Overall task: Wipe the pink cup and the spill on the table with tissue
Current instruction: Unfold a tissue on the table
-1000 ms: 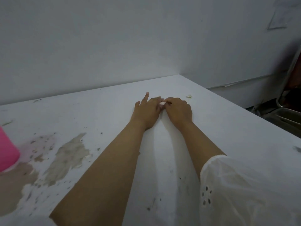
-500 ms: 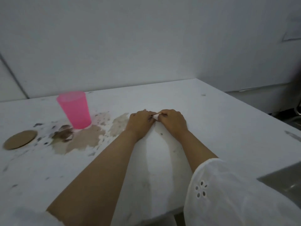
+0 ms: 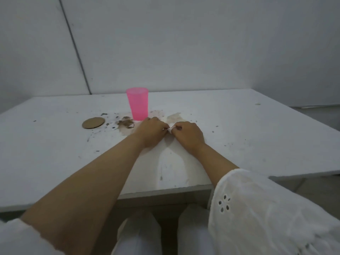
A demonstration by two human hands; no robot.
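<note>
The left hand (image 3: 150, 132) and right hand (image 3: 188, 134) pinch a white tissue (image 3: 169, 130) over the worktop (image 3: 257, 137). The upright pink cup (image 3: 137, 104) stands just beyond the left hand, which is nearer; the brown spill (image 3: 126, 128) lies around its base.

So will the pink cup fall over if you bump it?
Probably, fairly easily: the pink cup is tall, with a base narrower than its rim. It looks like thin see-through plastic, so likely light. The brown spill at its foot might let it slide.
</note>
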